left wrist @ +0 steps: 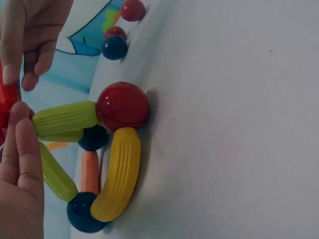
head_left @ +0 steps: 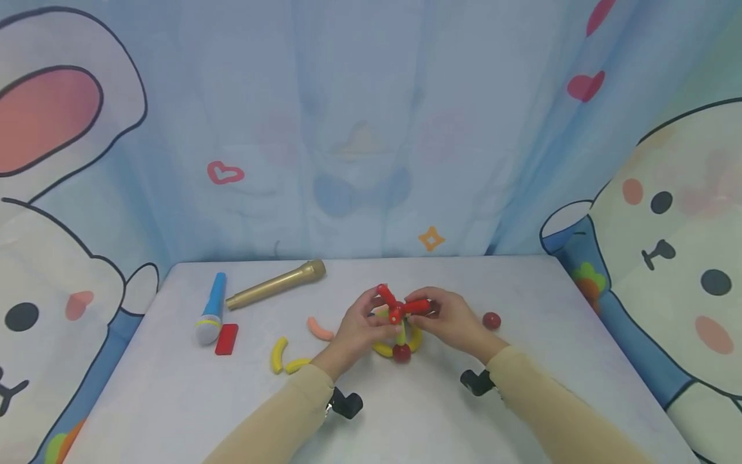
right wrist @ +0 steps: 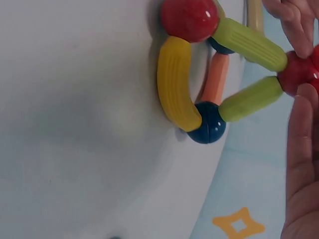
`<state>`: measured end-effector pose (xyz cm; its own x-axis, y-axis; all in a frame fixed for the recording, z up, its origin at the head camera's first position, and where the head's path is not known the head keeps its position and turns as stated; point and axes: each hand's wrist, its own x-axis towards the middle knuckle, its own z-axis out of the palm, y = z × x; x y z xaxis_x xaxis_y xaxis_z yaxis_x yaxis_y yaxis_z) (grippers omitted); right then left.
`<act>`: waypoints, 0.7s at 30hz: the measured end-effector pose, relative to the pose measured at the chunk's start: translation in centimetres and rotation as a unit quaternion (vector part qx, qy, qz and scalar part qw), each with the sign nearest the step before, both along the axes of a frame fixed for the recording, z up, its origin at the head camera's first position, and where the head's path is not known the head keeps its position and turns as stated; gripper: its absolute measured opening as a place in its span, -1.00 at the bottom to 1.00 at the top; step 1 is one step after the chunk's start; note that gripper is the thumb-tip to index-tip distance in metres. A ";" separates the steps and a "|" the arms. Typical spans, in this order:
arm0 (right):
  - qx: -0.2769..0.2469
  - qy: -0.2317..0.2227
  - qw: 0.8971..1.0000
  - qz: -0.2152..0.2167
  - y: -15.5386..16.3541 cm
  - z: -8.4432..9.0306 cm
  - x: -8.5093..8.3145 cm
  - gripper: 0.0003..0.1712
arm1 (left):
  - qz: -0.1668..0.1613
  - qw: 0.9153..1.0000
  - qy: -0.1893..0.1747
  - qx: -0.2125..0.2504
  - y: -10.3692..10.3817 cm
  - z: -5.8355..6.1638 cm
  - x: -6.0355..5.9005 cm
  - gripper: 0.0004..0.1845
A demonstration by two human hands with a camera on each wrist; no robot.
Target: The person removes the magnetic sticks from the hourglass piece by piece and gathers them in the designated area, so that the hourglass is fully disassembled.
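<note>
A magnetic ball-and-rod frame stands on the table between the hands. Its base has a yellow curved rod (left wrist: 119,174), an orange rod (right wrist: 215,77), a red ball (head_left: 402,353) and blue balls (right wrist: 207,122). Light green rods (right wrist: 251,44) slope up to a red top ball (right wrist: 295,73), from which red rods (head_left: 387,296) stick out. My left hand (head_left: 362,325) holds this top ball, fingertips against it. From the other side my right hand (head_left: 452,322) pinches a red rod (head_left: 418,307) at the top, thumb beside the ball.
Left of the frame lie yellow curved rods (head_left: 278,355) and an orange curved rod (head_left: 320,329). Farther left are a blue toy microphone (head_left: 214,303), a gold microphone (head_left: 278,285) and a red flat piece (head_left: 227,339). A loose red ball (head_left: 491,321) sits right of my right hand.
</note>
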<state>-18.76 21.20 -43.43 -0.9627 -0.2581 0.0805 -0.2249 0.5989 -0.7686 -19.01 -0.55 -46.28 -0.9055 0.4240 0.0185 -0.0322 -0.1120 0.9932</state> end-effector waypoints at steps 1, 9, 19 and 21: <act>0.001 0.003 1.000 -0.002 -0.2 -0.1 0.0 -0.60 | 0.002 1.000 0.000 0.001 0.1 0.0 0.0 -0.20; 0.000 0.014 0.999 -0.038 -0.9 -0.5 0.2 -0.65 | 0.017 1.000 0.005 -0.013 0.3 0.1 0.4 -0.28; -0.035 0.029 0.999 -0.027 -1.3 -0.4 0.7 -0.69 | 0.016 0.999 0.010 -0.028 -0.1 0.1 0.6 -0.31; -0.024 0.029 0.999 -0.030 -1.3 -0.4 0.8 -0.69 | 0.013 1.000 0.007 -0.024 -0.2 0.1 0.5 -0.31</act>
<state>-17.98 19.93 -43.79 -0.9698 -0.1940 0.1477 -0.2345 0.5762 -0.7829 -18.51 -0.72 -46.20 -0.9163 0.4005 0.0105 -0.0165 -0.0639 0.9978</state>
